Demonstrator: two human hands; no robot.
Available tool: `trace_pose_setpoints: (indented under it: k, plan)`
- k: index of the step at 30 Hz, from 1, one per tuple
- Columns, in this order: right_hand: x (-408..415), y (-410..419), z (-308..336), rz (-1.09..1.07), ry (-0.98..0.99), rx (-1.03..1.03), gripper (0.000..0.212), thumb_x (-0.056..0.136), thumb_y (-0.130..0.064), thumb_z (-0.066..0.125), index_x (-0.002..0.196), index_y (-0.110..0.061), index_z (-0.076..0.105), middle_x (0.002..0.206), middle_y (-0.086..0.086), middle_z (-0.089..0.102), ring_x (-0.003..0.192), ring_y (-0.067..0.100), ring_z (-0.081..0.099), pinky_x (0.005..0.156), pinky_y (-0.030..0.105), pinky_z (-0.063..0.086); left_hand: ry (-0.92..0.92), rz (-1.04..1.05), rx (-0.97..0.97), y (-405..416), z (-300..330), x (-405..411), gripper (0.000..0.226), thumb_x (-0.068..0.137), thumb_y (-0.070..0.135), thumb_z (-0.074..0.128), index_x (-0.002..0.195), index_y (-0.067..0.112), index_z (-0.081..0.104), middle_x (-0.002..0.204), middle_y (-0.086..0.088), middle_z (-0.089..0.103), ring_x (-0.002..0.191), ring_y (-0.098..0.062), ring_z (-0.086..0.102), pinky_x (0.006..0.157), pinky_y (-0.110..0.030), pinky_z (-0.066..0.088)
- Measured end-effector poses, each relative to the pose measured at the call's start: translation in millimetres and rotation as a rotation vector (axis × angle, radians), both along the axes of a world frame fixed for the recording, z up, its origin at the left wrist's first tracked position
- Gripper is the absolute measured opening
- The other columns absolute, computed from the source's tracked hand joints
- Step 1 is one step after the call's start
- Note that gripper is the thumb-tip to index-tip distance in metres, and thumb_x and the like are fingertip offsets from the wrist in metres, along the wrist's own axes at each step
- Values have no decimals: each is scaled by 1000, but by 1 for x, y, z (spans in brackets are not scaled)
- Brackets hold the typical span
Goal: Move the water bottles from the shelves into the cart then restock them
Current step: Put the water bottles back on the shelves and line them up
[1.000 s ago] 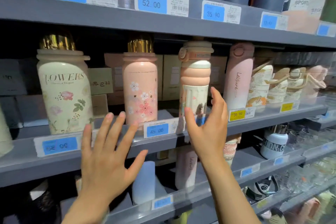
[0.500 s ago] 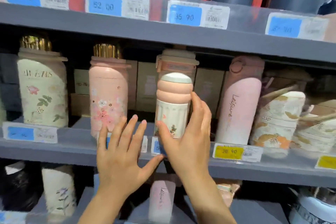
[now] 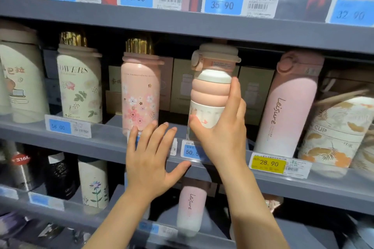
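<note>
A ribbed pink and white bottle (image 3: 210,95) stands on the middle grey shelf (image 3: 105,143). My right hand (image 3: 222,133) grips its lower body, thumb on the left side and fingers up the right side. Left of it stand a pink flowered bottle with a gold cap (image 3: 140,91) and a cream "Flowers" bottle (image 3: 80,87). My left hand (image 3: 151,159) is spread flat in front of the shelf edge below the pink flowered bottle, holding nothing. A tall pink "Leisure" bottle (image 3: 287,107) stands to the right.
A patterned "CUP" flask (image 3: 334,133) sits at the far right. Dark bottles line the top shelf (image 3: 202,26). The lower shelf holds a small pink "Leisure" bottle (image 3: 191,208), a flowered cream bottle (image 3: 94,184) and dark flasks (image 3: 60,176). Price tags run along the shelf edges.
The view has closed in on the shelf. My right hand went from reaching toward the ribbed bottle to gripping it; my left hand rose slightly toward the shelf edge.
</note>
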State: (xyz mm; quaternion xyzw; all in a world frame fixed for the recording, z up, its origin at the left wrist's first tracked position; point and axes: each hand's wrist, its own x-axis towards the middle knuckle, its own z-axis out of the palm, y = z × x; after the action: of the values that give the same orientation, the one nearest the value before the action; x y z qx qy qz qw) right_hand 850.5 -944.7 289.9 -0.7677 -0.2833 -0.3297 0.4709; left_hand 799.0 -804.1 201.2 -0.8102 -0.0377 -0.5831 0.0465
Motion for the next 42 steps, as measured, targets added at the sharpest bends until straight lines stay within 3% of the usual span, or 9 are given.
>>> trace_pose_setpoints:
  k: [6,10,14,17,20,24,28,35,42]
  plan:
    - [-2,-22,5,95,85,-112,103,80,-42,70,151,-35,-5,154,-3,25,131,18,38,91,26,34,-30,-1,9,1,-3,2,63,89,63,38,127,15,51,129,-8,60,125,-27,46,111,-50,21]
    - [-15,-2,-2,-261,-55,-38,117,64,-68,70,153,-25,7,144,6,30,125,23,32,87,41,45,-51,13,20,1,-4,4,62,89,62,39,126,15,52,128,-8,61,125,-27,46,109,-52,24]
    - [-12,16,-3,-318,-93,-40,120,62,-48,83,152,-24,8,132,9,36,111,26,37,84,42,47,-66,-2,35,2,-5,4,61,88,62,40,125,14,52,128,-8,61,125,-27,47,109,-52,25]
    - [-3,7,0,-126,12,-32,114,68,-32,80,152,-28,4,139,6,32,121,28,40,96,36,38,-76,0,40,4,-5,5,60,88,61,40,124,15,52,125,-9,63,123,-27,47,107,-53,27]
    - [2,-7,6,38,134,-16,110,70,-24,77,151,-33,3,147,0,32,126,23,43,97,32,39,-90,1,38,3,-6,6,58,87,61,40,120,15,54,121,-8,64,122,-27,49,107,-52,27]
    - [0,-15,6,78,180,-17,112,71,-33,80,150,-36,1,151,-1,29,130,21,41,95,28,36,-89,2,42,4,-6,6,57,88,61,39,117,14,54,119,-9,65,121,-28,49,107,-52,27]
    - [-11,-2,-3,-165,39,-143,121,66,-48,81,152,-30,-3,140,5,36,123,30,43,91,38,41,-84,9,36,3,-7,6,57,88,61,39,118,14,54,120,-8,64,120,-28,50,107,-52,27]
    - [-7,2,-4,-181,77,-126,113,75,-35,75,151,-29,-7,137,6,43,118,31,49,86,35,42,-84,0,39,5,-7,6,57,87,61,40,119,15,54,120,-8,65,120,-26,49,108,-50,25]
    - [-9,4,-5,-222,51,-119,113,74,-38,76,152,-28,-5,133,7,46,112,32,53,83,36,43,-94,-1,40,4,-7,6,55,87,60,42,116,15,54,118,-8,65,120,-27,49,108,-50,25]
